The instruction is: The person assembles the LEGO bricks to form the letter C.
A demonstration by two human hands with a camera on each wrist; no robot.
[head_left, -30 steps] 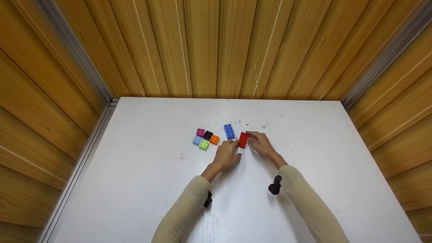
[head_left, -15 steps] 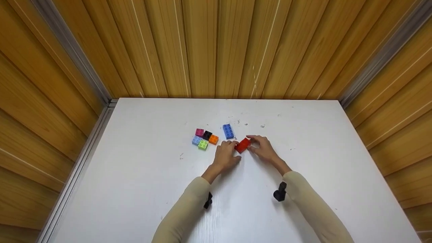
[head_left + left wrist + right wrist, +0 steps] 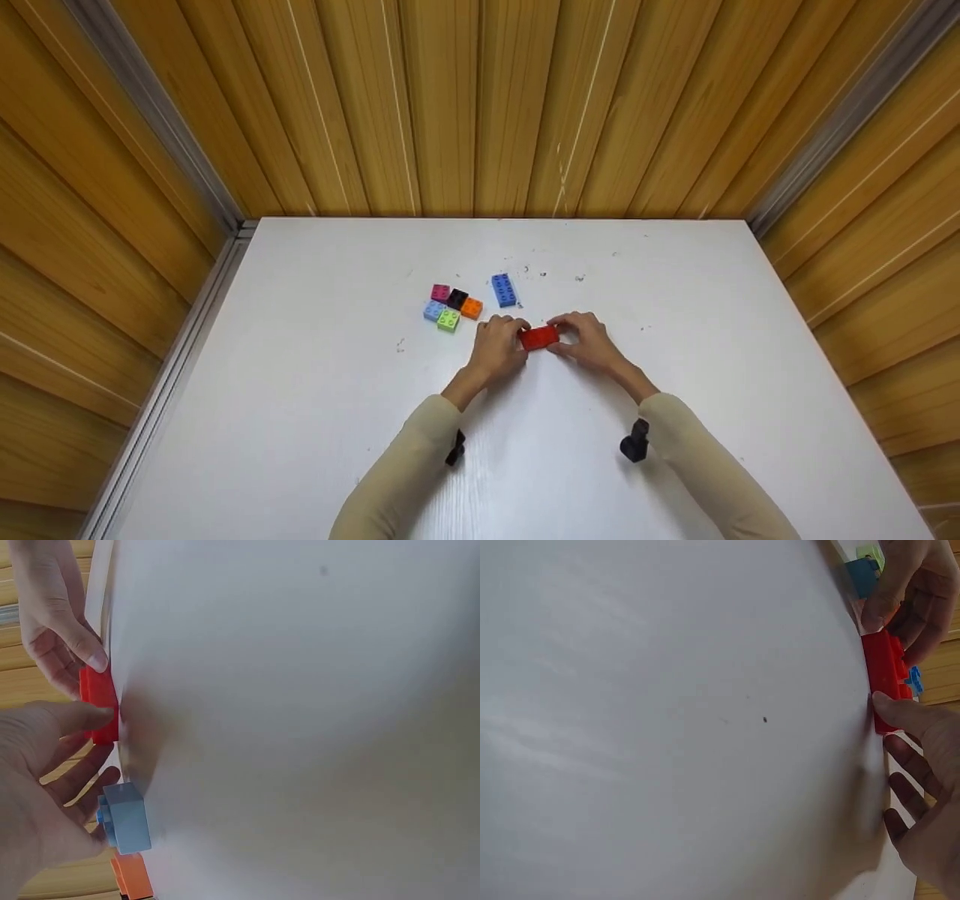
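Note:
Between my two hands lies a red toy building brick (image 3: 540, 337), its long side running left to right. My left hand (image 3: 498, 349) pinches its left end with thumb and fingers. At the right end, my right hand (image 3: 591, 342) pinches it the same way. In the left wrist view the red brick (image 3: 100, 703) shows studs on one side, with a thumb on its near face. The right wrist view has the red brick (image 3: 885, 679) low at the tabletop, both thumbs on its near side.
A long blue brick (image 3: 504, 290) lies behind the hands. To the left sit small bricks close together: magenta (image 3: 440, 292), black (image 3: 457, 298), orange (image 3: 472, 307), light blue (image 3: 433, 310) and lime green (image 3: 448, 321). Wood-patterned panels border the white table (image 3: 315, 375).
The red brick has turned from pointing away to lying crosswise and has come nearer. My right hand has moved toward the body with it, and the left hand has taken hold of its left end.

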